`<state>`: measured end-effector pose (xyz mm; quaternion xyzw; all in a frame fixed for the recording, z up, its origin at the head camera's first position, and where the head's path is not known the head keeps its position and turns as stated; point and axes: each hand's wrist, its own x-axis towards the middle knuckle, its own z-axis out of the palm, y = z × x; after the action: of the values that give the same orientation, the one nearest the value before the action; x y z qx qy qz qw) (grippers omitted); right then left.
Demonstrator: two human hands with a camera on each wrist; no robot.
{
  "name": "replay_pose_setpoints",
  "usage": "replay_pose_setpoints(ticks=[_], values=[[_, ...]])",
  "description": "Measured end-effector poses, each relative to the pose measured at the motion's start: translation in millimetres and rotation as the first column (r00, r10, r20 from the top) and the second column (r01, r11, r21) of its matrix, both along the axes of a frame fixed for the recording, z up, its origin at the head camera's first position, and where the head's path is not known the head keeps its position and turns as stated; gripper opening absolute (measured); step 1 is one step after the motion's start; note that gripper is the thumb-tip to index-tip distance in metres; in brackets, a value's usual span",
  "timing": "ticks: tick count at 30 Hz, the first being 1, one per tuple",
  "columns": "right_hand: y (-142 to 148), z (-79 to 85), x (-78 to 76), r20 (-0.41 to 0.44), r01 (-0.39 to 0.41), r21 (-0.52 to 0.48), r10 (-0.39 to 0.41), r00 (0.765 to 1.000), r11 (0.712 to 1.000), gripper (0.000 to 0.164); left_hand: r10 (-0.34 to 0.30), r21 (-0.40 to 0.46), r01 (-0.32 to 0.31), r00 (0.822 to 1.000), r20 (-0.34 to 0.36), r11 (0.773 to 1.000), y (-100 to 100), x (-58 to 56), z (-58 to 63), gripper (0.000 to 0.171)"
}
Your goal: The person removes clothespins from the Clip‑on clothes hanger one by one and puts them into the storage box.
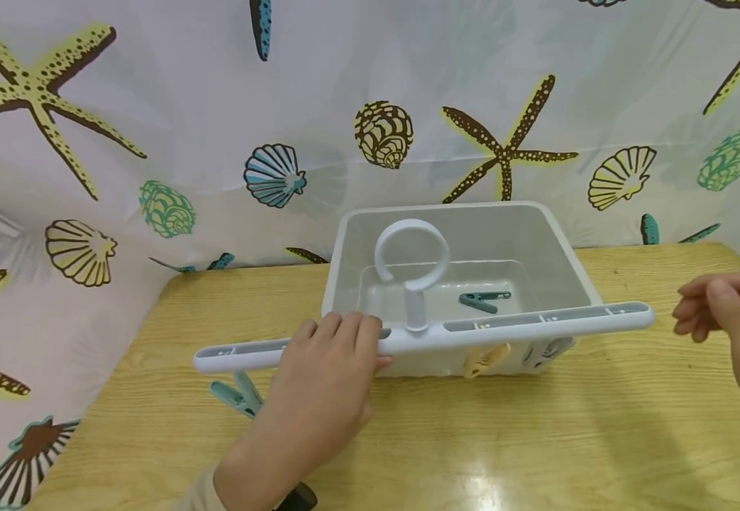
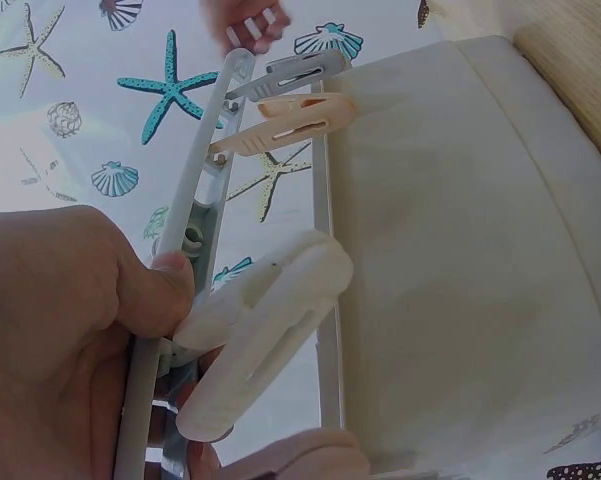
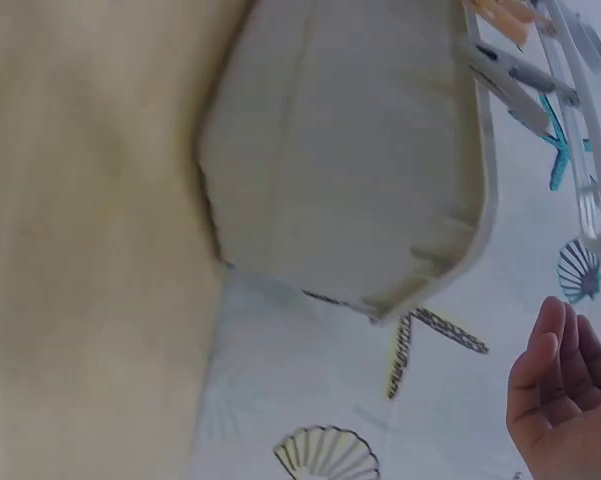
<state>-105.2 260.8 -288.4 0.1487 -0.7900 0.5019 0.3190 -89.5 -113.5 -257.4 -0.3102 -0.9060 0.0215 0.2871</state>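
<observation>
My left hand [image 1: 328, 376] grips the white bar of a clip hanger [image 1: 574, 323], left of its round hook [image 1: 413, 226]. The bar is held up in front of a white plastic bin, its right end slightly higher. Clothespins hang from it: a teal one [image 1: 235, 395] near the left end, an orange one [image 1: 487, 360] and a grey one [image 1: 548, 349] on the right. In the left wrist view a white clothespin [image 2: 270, 345] hangs beside my thumb and a pinkish one [image 2: 310, 458] shows lower down. My right hand [image 1: 736, 319] is apart from the bar's right end, fingers loosely curled, holding nothing.
The bin [image 1: 338, 262] stands at the back of the wooden table [image 1: 472, 433]. Inside it lies a loose teal clothespin [image 1: 483, 300]. A white cloth [image 1: 203, 92] with starfish and shells hangs behind the table. A dark object [image 1: 299, 497] shows below my left wrist.
</observation>
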Motion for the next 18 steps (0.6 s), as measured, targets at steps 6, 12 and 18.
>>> replay_pose_setpoints(ticks=[6, 12, 18], values=[[-24, -33.3, 29.1, 0.251, -0.104, 0.027, 0.094, 0.964, 0.994, 0.019, -0.013, 0.023, 0.013, 1.000, 0.004, 1.000, 1, 1.2, 1.3, 0.024], [-48, -42.9, 33.5, 0.326, -0.358, -0.174, 0.396, 0.858, 0.917, 0.031, -0.017, 0.030, 0.017, 1.000, 0.022, 0.999, 1, 3.7, 1.7, 0.023], [-56, -44.7, 35.7, 0.371, -0.414, -0.268, 0.490, 0.789, 0.870, 0.044, -0.021, 0.016, 0.021, 1.000, 0.010, 1.000, 1, 4.5, 1.7, 0.023]])
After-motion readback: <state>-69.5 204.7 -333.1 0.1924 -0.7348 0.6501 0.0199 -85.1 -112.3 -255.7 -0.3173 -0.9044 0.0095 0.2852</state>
